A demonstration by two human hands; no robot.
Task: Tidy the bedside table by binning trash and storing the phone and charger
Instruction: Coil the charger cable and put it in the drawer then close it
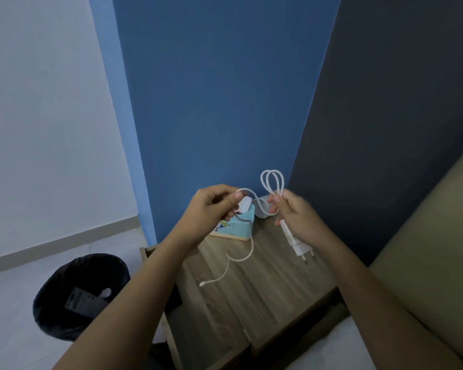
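Both hands hold a thin white charger cable (pixel 251 244) above the wood-grain tabletop (pixel 257 284). The right hand (pixel 296 212) has its grip clenched on two upright cable loops, the white plug adapter (pixel 296 243) hanging below it. The left hand (pixel 213 206) pinches the cable's slack; the free end dangles over the tabletop. A light-blue tissue box (pixel 237 227) sits at the tabletop's far edge. A black-lined bin (pixel 78 295) stands on the floor beside the left edge.

White charger cable (pixel 251 244), partly looped, above wooden bedside table (pixel 265 289).
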